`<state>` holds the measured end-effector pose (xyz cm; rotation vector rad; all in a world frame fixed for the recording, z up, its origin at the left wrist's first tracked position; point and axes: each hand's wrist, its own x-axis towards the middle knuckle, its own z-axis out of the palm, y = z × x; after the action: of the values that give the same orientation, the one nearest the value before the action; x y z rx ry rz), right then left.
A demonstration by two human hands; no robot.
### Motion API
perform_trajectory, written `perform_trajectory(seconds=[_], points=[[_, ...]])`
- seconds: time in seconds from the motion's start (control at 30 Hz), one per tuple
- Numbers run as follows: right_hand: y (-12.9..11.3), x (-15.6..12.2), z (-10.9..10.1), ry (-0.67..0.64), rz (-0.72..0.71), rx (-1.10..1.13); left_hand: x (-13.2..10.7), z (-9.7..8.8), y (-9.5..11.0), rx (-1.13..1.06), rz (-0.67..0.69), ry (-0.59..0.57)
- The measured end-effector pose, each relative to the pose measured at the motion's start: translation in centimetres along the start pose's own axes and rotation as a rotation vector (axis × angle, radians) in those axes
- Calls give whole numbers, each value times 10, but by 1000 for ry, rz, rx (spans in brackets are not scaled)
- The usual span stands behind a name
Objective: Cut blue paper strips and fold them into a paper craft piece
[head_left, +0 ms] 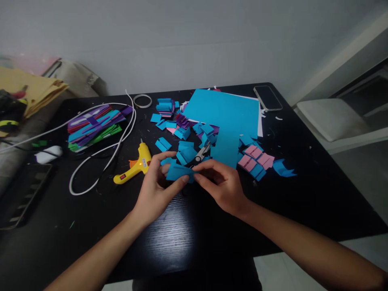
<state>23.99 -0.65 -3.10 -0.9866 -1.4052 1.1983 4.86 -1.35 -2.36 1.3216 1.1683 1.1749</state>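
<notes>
No wording can be made out for certain. A small white label [144, 162] with dark print sits on the body of the yellow glue gun [136, 171], which lies on the black table [309, 194] between its left edge and its middle; the print is too small to read. Any marking on the red switch [122, 176] at the handle's end is equally illegible.

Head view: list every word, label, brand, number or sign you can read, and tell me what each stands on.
Readable text: none.
White label on the yellow glue gun: marks show, too small and blurred to read.
Red switch on its handle: any marking is too small to make out.
Phone: dark screen, no lettering visible.
Blue paper piece in hand: no lettering visible.
</notes>
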Motion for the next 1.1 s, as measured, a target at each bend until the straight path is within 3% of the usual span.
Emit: perform_trajectory(seconds=[0.13,0.27,0.4,0.57,0.7,0.9,1.1], points=[[0,1,-3,-47,-119,-102,1,-6,-1,189,113,-36],[4,0,-1,-16,-18,15,0,-8,0,368,119,-121],[7,1,1,4,89,134,0,-4,3,257,37,-87],[4,4,0,12,158,124,1,0,5,68,-56,-113],[2,4,-1,1,148,88,-1,-2,4,123,41,-92],[5,2,-1,-13,109,30,-3,-8,5,382,265,-9],[3,1,0,-11,53,-25,-4,-8,8,387,211,19]])
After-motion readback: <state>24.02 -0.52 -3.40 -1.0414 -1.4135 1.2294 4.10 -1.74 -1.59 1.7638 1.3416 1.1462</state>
